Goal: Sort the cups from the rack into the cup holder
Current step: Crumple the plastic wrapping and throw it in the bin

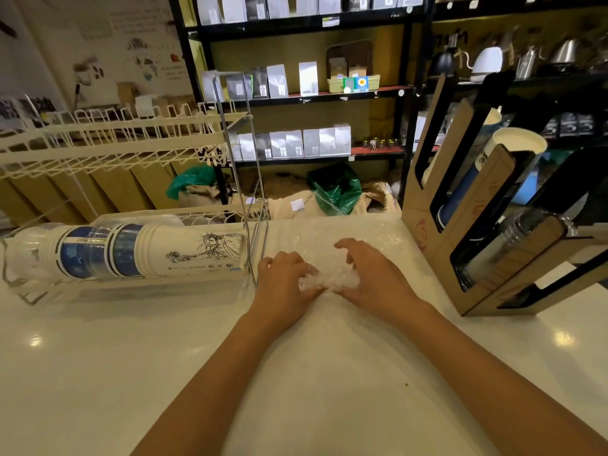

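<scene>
Head view: left hand [283,280] and right hand [368,273] side by side on the white bench [131,357], fingers curled, both gripping a crumpled clear plastic wrap [329,278] between them. To the left, a stack of cups [138,255] lying on its side in the lower tier of the white wire rack [108,139], mouth facing the hands. To the right, a tilted cardboard cup holder [460,232], already loaded with white, blue and clear cups.
</scene>
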